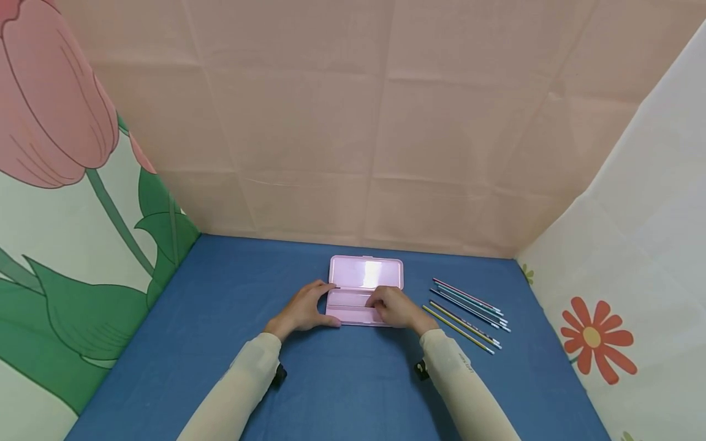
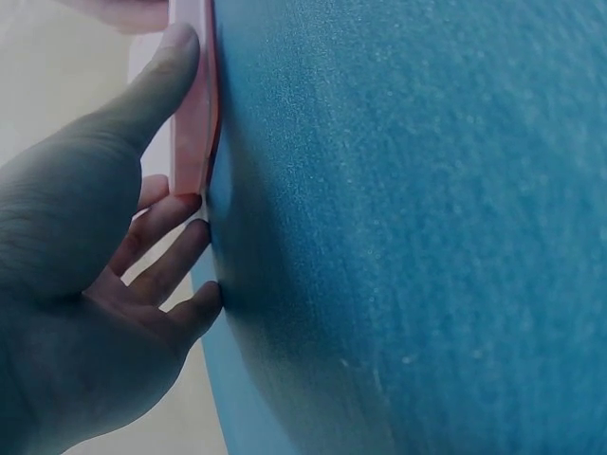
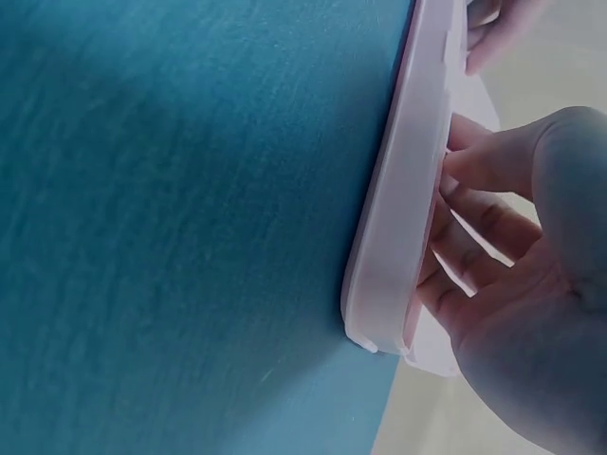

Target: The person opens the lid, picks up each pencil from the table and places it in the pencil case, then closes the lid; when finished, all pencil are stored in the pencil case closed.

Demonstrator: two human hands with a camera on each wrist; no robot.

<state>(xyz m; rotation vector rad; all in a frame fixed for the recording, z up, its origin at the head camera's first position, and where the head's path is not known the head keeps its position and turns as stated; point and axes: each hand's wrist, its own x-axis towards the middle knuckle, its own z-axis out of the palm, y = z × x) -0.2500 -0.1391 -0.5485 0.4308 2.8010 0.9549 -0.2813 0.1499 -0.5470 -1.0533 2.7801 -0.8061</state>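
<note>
A pink pencil case point(image 1: 353, 315) lies on the blue cloth with its lid point(image 1: 358, 271) raised at the back. My left hand point(image 1: 302, 309) holds the case at its left end. In the left wrist view, the thumb point(image 2: 175, 71) lies along the front wall and the fingers point(image 2: 156, 232) curve about the end. Bent over the right half, my right hand point(image 1: 394, 306) reaches into the case. Its thumb point(image 3: 488, 163) crosses the rim in the right wrist view. The wall hides those fingertips, and I cannot tell whether they hold anything.
To the right of the case lie several pencils, slanting: a yellow pencil point(image 1: 458, 329) nearest, and dark and teal ones point(image 1: 469, 300) farther back. A beige cloth wall point(image 1: 358, 153) rises behind the table, with flower-printed sheets at left and right.
</note>
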